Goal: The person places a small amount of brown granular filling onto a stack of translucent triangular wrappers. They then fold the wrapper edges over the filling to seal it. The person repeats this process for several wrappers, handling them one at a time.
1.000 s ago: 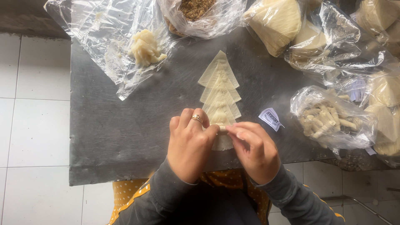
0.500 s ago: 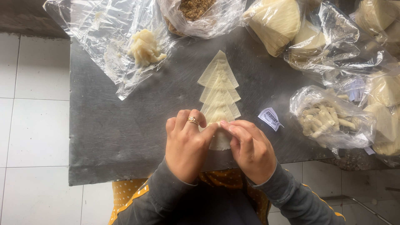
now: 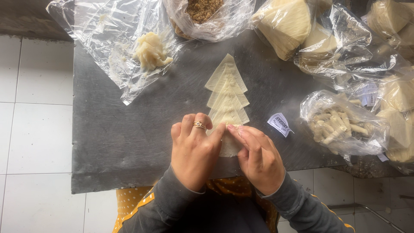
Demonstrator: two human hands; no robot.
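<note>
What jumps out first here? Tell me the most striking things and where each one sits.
The eye lands on the row of overlapping pale dough triangles, stacked like a small tree down the middle of the grey slab. At its near end the left hand, wearing a ring, and the right hand pinch a dough piece between them. Clear plastic bags of wrappers and rolled pieces crowd the right side.

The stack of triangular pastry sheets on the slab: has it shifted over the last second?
No. The stack of triangular pastry sheets keeps its place against the small paper label and the dough lump; only the hands work at its near end.
</note>
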